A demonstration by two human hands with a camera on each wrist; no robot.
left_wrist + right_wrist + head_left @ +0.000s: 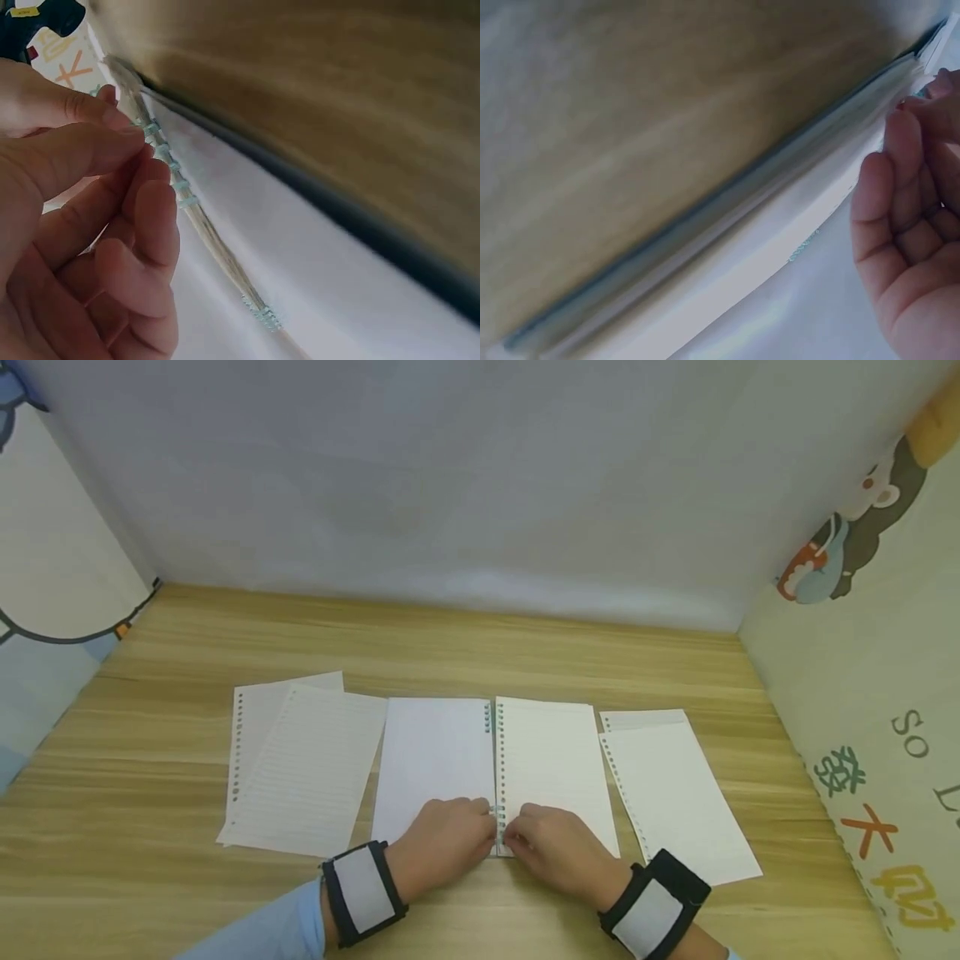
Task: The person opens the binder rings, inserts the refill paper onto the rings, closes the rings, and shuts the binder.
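Observation:
A loose-leaf notebook lies spread on the table, with a plain white left side (431,752) and a stack of punched pages (551,752) on the right. Teal rings (176,169) run in short groups along its spine; another group (804,246) shows in the right wrist view. My left hand (450,837) pinches the rings near the spine's lower end with thumb and forefinger. Opposite it, my right hand (562,850) has thumb and forefinger together on the same rings, at the pages' punched edge. The fingertips hide part of this ring group.
Two overlapping lined sheets (315,777) with punched edges lie left of the notebook. Two more loose sheets (667,793) overlap to its right, partly behind the right wrist strap (656,906). The wooden table (465,643) meets a pale back wall and printed side walls.

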